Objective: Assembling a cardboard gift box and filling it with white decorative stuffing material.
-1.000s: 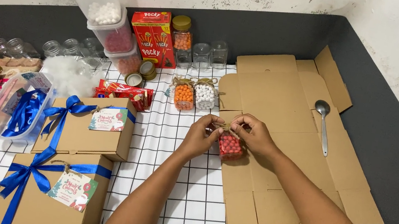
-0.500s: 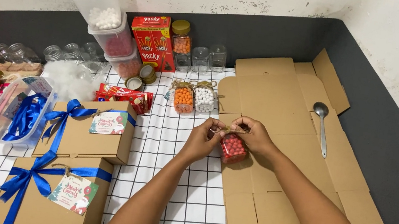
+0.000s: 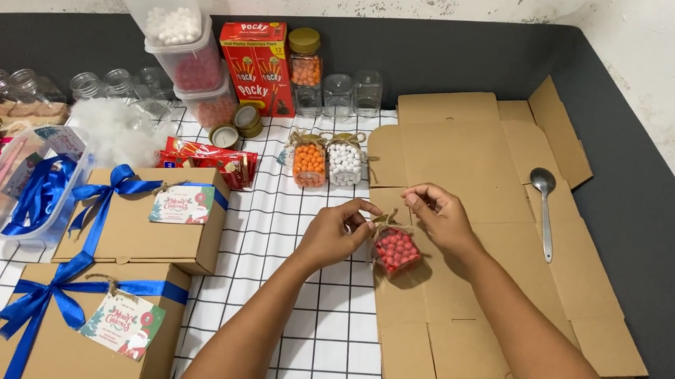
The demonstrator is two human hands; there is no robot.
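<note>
A small glass jar [image 3: 397, 250] full of red sweets stands on the flat brown cardboard [image 3: 484, 148], with twine around its neck. My left hand [image 3: 334, 231] pinches the twine on the jar's left side. My right hand [image 3: 438, 215] pinches the other end just above and right of the jar. Two similar tied jars, one with orange sweets [image 3: 309, 162] and one with white sweets [image 3: 346, 162], stand behind on the white grid cloth [image 3: 311, 318].
Two brown gift boxes with blue ribbons [image 3: 144, 220] [image 3: 85, 326] sit at left. A metal spoon [image 3: 544, 208] lies on the cardboard at right. Stacked clear tubs [image 3: 176, 26], a red snack box [image 3: 259, 69], empty glass jars [image 3: 339, 93] and a ribbon tub [image 3: 26, 181] line the back and left.
Both hands have kept working the twine at the jar's neck; the fingers shifted slightly apart. The jar stays in the same spot.
</note>
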